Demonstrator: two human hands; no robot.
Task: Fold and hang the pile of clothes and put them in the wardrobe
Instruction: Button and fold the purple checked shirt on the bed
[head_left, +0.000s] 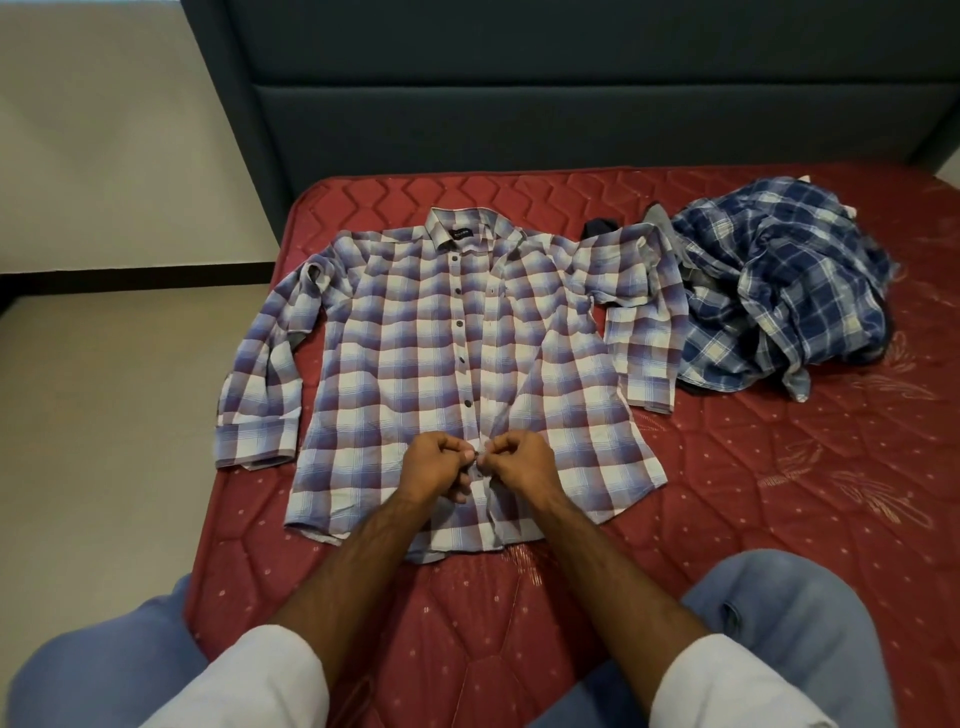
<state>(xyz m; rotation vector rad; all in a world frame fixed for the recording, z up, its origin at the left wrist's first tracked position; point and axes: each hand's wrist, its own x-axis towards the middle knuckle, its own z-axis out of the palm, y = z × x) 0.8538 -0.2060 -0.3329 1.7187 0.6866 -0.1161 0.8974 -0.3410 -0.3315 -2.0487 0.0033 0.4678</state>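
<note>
A checked shirt (457, 364) in purple, blue and white lies flat and face up on the red mattress (779, 519), its collar toward the dark blue headboard (519, 104). Both sleeves are spread to the sides — the one on the right side is bent and folded back on itself. The left hand (436, 467) and the right hand (519, 465) meet at the front button strip, near the lower edge of the shirt. The fingers of both hands are curled and pinch the cloth there; probably they hold a button, but it is too small to tell. To the right, near the bent sleeve, lies a crumpled pile of clothes (779, 291) — a dark blue checked piece on top.
</note>
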